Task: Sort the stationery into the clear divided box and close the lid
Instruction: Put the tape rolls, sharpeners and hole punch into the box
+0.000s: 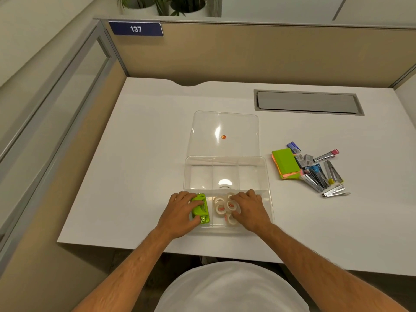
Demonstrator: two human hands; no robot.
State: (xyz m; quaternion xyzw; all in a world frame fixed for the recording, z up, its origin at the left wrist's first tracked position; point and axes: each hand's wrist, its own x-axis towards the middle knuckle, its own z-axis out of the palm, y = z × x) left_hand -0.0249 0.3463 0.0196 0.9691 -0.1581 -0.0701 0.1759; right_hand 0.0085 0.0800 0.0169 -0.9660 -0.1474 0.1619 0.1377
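Both hands work low in the frame's centre: left hand (183, 209) grips the green hole punch (201, 209) into the clear divided box (267, 176)'s near-left compartment, right hand (247, 207) pinches tape rolls (221, 206) beside it, likely sorting by kind, lid (222, 131) lying open behind.

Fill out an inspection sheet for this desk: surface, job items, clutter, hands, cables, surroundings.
Surface: white desk with a grey hatch.
Job items: clear divided box, lid open; green hole punch and tape rolls in near compartments; sticky notes and staplers piled to the right.
Clutter: nothing seen.
Hands: left hand holds the punch; right hand rests on the tape.
Cables: nothing seen.
Surroundings: beige partition, sign 137.
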